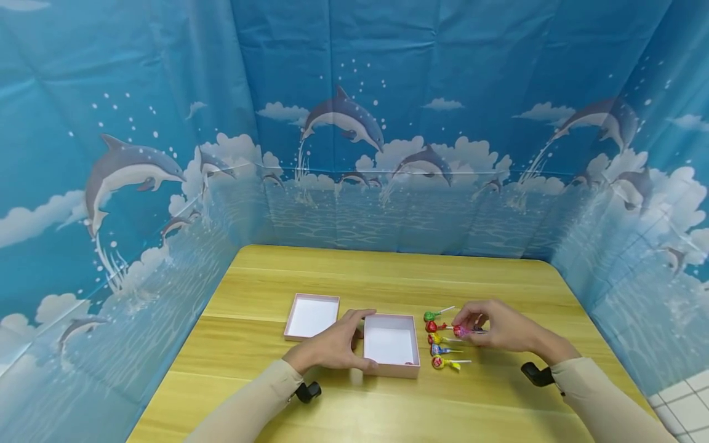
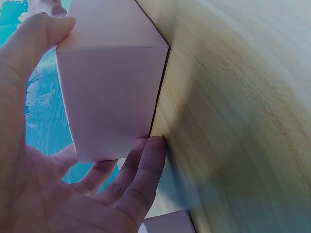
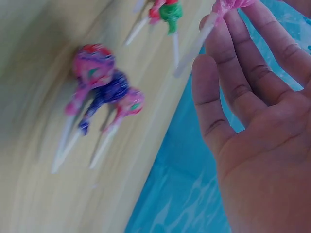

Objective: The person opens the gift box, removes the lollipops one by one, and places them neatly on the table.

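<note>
My left hand [image 1: 338, 344] grips the left side of a pale pink open box [image 1: 391, 371] with a white inside, thumb at the near side and fingers towards the far side. In the left wrist view the box's outer wall [image 2: 112, 97] fills the space between thumb and fingers. A small red bit [image 1: 408, 363] shows inside by the near wall. My right hand [image 1: 498, 326] pinches a pink-wrapped lollipop [image 3: 228, 6], its white stick pointing down-left in the right wrist view. A column of lollipops lies between box and right hand, including a green one [image 1: 430, 316] and a blue one [image 1: 436, 349].
A shallow pink lid [image 1: 312, 317], white inside, lies left of the box. Under my right hand are more lollipops, among them a dark blue one [image 3: 114, 88] and a pink one [image 3: 130, 102]. Dolphin-print curtains [image 1: 388, 209] surround the wooden table [image 1: 388, 271].
</note>
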`<state>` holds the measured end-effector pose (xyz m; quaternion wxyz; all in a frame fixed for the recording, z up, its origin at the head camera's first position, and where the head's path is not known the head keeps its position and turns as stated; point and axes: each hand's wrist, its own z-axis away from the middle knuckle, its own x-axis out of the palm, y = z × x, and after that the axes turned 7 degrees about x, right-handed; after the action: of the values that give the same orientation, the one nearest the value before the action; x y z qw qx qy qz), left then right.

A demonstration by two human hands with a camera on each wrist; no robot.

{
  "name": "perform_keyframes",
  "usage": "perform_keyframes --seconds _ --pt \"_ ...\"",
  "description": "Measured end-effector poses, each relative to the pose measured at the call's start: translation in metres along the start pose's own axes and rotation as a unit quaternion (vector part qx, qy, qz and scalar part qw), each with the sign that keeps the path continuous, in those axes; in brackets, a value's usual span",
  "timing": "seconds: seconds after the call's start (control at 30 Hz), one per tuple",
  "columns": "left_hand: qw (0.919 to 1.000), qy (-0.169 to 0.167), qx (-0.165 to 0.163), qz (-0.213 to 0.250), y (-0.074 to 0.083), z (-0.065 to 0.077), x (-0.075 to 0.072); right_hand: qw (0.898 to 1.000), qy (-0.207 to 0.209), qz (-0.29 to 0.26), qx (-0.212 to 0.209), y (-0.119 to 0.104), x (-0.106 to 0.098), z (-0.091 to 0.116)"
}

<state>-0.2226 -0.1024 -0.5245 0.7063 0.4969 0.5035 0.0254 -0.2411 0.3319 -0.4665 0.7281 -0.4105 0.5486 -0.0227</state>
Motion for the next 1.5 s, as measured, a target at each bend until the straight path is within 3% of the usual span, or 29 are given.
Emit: perform_keyframes --seconds 0.57,1.5 --pt "1.0 -0.002 -0.005 0.0 0.004 0.0 -0.003 0.997 0.062 0.03 0.018 0.028 0.012 0.031" --pt "1.0 -0.002 -0.002 0.006 0.002 0.0 0.001 0.992 0.096 0.072 0.036 0.042 0.028 0.042"
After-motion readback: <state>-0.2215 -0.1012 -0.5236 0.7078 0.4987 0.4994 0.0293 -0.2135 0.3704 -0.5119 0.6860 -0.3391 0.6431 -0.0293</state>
